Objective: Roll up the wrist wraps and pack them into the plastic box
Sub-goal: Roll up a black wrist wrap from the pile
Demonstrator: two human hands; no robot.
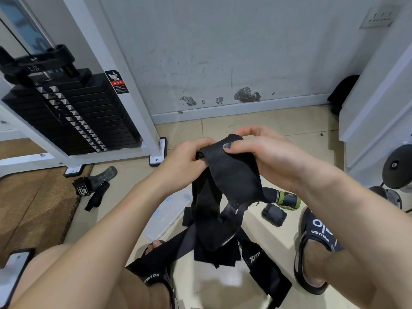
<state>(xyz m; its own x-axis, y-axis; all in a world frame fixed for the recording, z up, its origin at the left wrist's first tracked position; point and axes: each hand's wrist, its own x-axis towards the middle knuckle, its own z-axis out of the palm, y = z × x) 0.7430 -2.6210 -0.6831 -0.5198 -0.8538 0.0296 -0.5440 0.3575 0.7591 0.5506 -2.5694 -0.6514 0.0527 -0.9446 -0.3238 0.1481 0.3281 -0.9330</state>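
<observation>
Both hands pinch wrist wrap [231, 172] top end: left hand [185, 161], right hand [265, 157]; strap hangs straight below, plastic box [169, 210] lower-left.

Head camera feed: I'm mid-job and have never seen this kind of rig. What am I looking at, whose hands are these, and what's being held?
There is no machine here. A person wears one camera on the head, looking forward and down, so the hands are their own. The left hand and right hand both grip the top end of a black wrap; the rest hangs down to a pile of black straps on the tiled floor. Behind the wrap lies a clear plastic box. To its right sit a rolled wrap and a green-edged one. Another wrap lies at left, near the weight stack. The person's feet are in sandals.
</observation>
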